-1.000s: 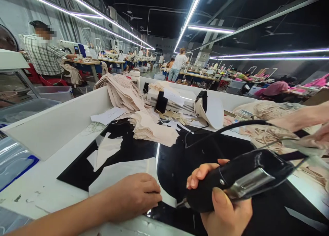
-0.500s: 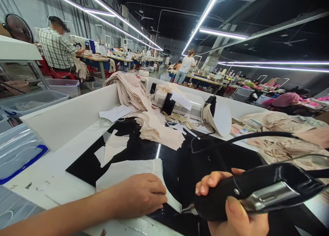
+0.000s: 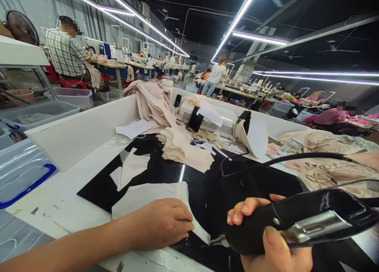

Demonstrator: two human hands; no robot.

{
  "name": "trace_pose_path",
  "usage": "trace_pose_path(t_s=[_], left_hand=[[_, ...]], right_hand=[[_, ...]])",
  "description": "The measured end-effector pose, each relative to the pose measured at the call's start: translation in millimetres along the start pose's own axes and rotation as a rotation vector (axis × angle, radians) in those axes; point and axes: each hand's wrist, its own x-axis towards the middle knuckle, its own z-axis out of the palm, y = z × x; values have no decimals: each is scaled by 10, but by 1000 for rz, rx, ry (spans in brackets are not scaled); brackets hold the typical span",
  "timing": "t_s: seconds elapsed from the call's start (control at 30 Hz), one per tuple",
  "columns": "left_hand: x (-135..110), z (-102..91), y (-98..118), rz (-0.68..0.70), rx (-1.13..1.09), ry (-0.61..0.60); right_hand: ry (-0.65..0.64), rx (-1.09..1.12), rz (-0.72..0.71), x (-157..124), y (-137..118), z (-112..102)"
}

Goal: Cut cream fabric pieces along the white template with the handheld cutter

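Note:
A white fabric piece [image 3: 154, 195] lies flat on the black glossy board [image 3: 204, 193], its pointed corner toward my right hand. My left hand [image 3: 166, 224] rests over its near edge, thumb and fingers pressed together on the cloth; most of the grip is hidden beneath the hand. In my right hand [image 3: 274, 240] is a black corded electric hand tool [image 3: 310, 216] with a silver lever and a narrow metal tip. My fingers wrap its body. The tip sits at the pointed corner of the fabric, apparently touching it.
Beyond lie stacked beige fabric pieces [image 3: 186, 149], a smaller cut piece [image 3: 134, 167], a paper slip [image 3: 134, 128] and a white lamp-like device [image 3: 213, 122]. Beige lace [image 3: 322, 167] heaps at the right. A white side wall [image 3: 79, 134] borders the left, with plastic bins [image 3: 26, 169] outside.
The whole view has shifted very slightly. My hands, the tool and the fabric keep nearly the same places relative to each other.

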Motion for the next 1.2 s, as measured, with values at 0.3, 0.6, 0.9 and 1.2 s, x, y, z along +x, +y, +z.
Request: trace_pose_path(t_s=[0.3, 0.6, 0.9, 1.2], left_hand=[[-26, 26, -11, -2, 8, -2], [48, 55, 46, 27, -10, 45], [60, 44, 59, 9, -37, 42], [-4, 21, 30, -12, -16, 20]], right_hand=[[62, 59, 6, 62, -55, 240], [77, 115, 8, 48, 2, 383], [44, 86, -8, 27, 6, 346], [80, 52, -5, 36, -58, 258]])
